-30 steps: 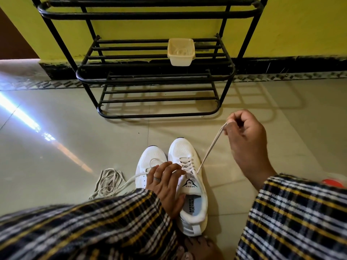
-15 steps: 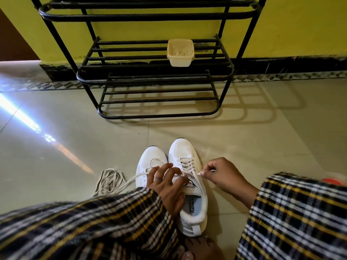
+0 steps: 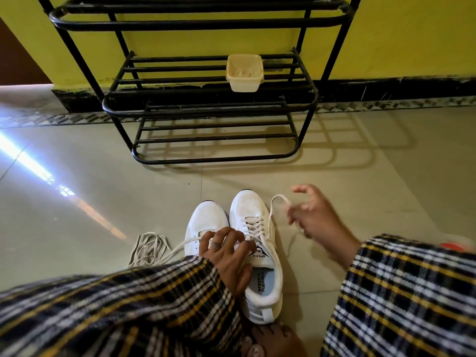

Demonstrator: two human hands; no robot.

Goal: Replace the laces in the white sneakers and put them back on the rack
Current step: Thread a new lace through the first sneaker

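Closest to the camera are plaid sleeves (image 3: pixel 128 305) and a bare foot (image 3: pixel 270 341) right at the heel of the right sneaker (image 3: pixel 257 253). Left hand (image 3: pixel 229 253) rests on its tongue, fingers curled, pinning the shoe down. Left sneaker (image 3: pixel 206 222) sits touching beside it, and loose laces (image 3: pixel 149 248) are piled on the floor (image 3: pixel 77 202) to the left. Right hand (image 3: pixel 316 222) is blurry but pinching a looped lace (image 3: pixel 275 204) coming off the eyelets. Further back, the black rack (image 3: pixel 206 112) holds only a cream tub (image 3: pixel 244 72).

Yellow wall (image 3: pixel 412 34), glossy beige tiled floor (image 3: pixel 90 202), sun streak (image 3: pixel 23 158).
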